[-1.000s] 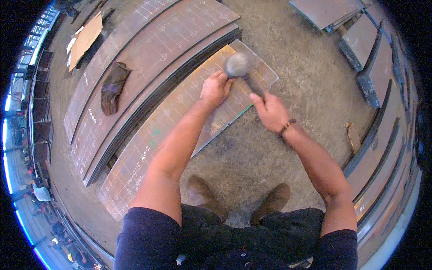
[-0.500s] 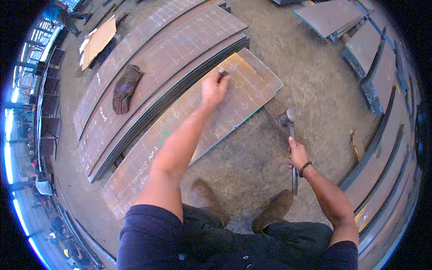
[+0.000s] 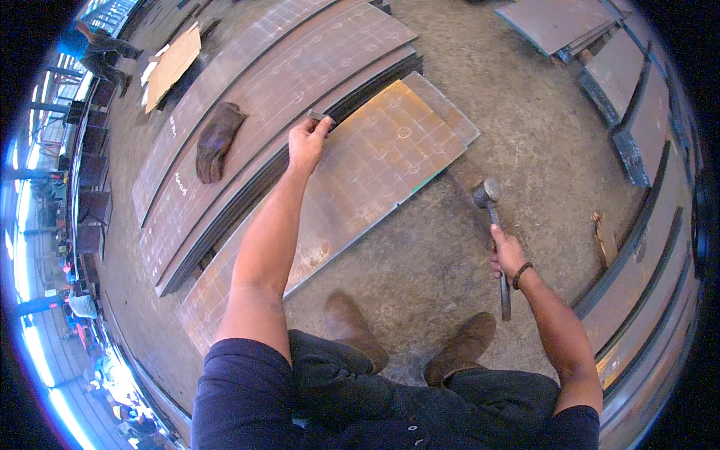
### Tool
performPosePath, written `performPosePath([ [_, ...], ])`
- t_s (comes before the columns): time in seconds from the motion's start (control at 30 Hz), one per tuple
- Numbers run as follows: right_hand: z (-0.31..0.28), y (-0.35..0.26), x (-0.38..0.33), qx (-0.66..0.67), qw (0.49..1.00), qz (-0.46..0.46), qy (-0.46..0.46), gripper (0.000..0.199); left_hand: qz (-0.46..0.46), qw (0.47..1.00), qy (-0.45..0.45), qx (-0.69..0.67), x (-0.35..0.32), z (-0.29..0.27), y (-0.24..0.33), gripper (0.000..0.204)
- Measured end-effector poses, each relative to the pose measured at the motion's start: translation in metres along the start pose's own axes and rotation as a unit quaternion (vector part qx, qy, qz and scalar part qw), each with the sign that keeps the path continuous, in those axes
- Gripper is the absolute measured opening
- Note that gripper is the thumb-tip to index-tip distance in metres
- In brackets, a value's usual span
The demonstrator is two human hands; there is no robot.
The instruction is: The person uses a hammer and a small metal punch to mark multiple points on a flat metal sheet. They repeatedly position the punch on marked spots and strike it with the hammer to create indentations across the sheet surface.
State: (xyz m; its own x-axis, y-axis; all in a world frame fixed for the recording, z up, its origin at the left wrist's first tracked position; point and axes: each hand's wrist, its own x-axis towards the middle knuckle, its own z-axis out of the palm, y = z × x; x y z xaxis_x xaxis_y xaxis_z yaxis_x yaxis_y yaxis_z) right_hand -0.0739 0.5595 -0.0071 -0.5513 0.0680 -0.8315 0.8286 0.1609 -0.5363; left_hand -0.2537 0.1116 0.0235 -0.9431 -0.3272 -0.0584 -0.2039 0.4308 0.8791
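My left hand [image 3: 307, 148] is closed around a small dark metal piece [image 3: 321, 118], pinched between thumb and fingers; its exact kind is not clear. It hovers near the far-left long edge of a rust-brown steel plate [image 3: 375, 161] marked with chalk lines and circles. In my right hand [image 3: 510, 255] is a hammer [image 3: 488, 193], gripped by its handle, head pointing away from me, over the bare floor right of the plate. Brown work gloves [image 3: 220, 142] lie on the stacked steel plates [image 3: 330, 52] beyond my left hand.
My boots [image 3: 460, 349] stand at the marked plate's near side. More steel plates [image 3: 637, 225] lie along the right and far right [image 3: 555, 26]. A piece of cardboard [image 3: 172, 69] lies at the far left, near another person [image 3: 101, 56].
My left hand has moved left with the small metal piece, from over the plate to its far-left edge. My right hand keeps hold of the hammer in about the same place.
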Motion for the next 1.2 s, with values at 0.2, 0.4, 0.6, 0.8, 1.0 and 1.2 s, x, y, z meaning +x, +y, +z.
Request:
performPosePath([
  [0.2, -0.001, -0.005, -0.007, -0.015, 1.0, 0.005, -0.012, 0.051, -0.047, 0.998, -0.002, -0.043, -0.008, -0.041, -0.004, 0.03],
  [0.4, -0.004, -0.009, -0.005, -0.02, 1.0, 0.006, -0.001, 0.052, 0.035, 0.982, -0.036, 0.18, -0.042, -0.105, -0.013, 0.039],
  [0.6, -0.008, -0.008, -0.002, -0.042, 0.999, 0.008, 0.005, 0.052, -0.05, 0.961, 0.248, -0.113, -0.099, -0.123, -0.058, 0.031],
  [0.8, -0.012, 0.003, 0.011, -0.068, 0.997, -0.016, 0.015, 0.055, -0.098, 0.9, 0.372, -0.205, -0.129, -0.115, -0.092, 0.028],
  [1.0, -0.003, -0.004, 0.001, -0.087, 0.995, 0.015, 0.043, 0.053, -0.056, 0.95, 0.256, -0.171, -0.113, -0.083, -0.073, 0.022],
  [1.2, -0.003, -0.01, -0.004, -0.13, 0.99, 0.025, 0.058, 0.052, -0.026, 0.962, 0.198, -0.187, -0.101, -0.049, -0.049, 0.021],
])
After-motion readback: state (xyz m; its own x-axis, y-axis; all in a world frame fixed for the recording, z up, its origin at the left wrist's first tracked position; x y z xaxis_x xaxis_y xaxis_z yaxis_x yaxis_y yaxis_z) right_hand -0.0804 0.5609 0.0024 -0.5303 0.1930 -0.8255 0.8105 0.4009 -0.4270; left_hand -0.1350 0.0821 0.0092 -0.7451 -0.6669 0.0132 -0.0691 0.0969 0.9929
